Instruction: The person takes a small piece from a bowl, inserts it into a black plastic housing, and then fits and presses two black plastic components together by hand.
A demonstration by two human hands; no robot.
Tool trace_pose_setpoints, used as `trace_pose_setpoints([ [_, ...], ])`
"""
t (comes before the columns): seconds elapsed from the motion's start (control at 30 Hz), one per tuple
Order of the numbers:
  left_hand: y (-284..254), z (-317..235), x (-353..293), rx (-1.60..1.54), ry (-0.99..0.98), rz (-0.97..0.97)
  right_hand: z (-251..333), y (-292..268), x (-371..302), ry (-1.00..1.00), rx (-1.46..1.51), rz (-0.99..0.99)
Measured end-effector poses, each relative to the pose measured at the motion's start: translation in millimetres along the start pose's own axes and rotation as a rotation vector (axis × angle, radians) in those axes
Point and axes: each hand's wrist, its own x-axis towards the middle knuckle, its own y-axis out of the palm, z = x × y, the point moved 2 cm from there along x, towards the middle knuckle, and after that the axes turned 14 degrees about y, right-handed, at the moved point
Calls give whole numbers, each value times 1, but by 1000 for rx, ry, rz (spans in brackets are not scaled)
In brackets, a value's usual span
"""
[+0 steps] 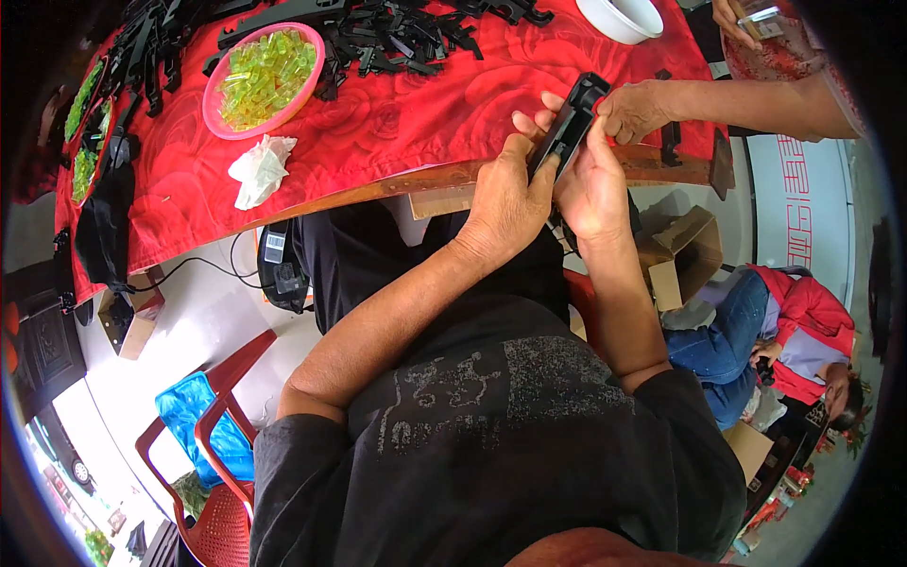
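Head view: 1 fisheye camera on the person's head, looking steeply down
Dark shirt (501,425): close below, filling the lower middle
Left hand (505,194) and right hand (595,194): near, seen from above
Red-clothed table (378,123): farther forward, across the top
Floor (213,317): farther below

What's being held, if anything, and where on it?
A long black part: the left hand grips its near end, and the right hand holds it around the middle.
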Motion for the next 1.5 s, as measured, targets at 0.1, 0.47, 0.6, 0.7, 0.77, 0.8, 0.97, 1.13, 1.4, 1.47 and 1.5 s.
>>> trace_pose_setpoints([
  [0.1,0,-2,0,-27,23,4,-4,-20,7,-31,-62,-125],
  [0.47,-3,0,3,-9,-4,59,-15,-4,8,-80,-57,-45],
  [0.6,-8,-8,7,-62,-27,105,-17,-5,8,-95,-97,-57],
  [0.7,-6,2,5,-4,-11,111,-22,-6,8,-82,-107,-189],
  [0.77,-5,4,5,-14,-40,126,-24,-7,6,-94,-126,-188],
  [0.8,-4,6,5,-23,-68,138,-25,-6,7,-94,-125,-190],
  [0.97,-5,8,3,-71,-69,126,-32,0,6,-149,-193,-258],
  [1.13,-6,1,2,-175,-255,172,-36,7,5,-151,-212,-407],
  [1.4,-2,5,-3,-237,-167,55,-37,8,0,-157,-376,-492],
  [1.47,0,3,-1,-246,-142,47,-33,9,-2,-150,-371,-460],
  [1.5,1,1,0,-254,-119,40,-30,9,-2,-153,-374,-460],
])
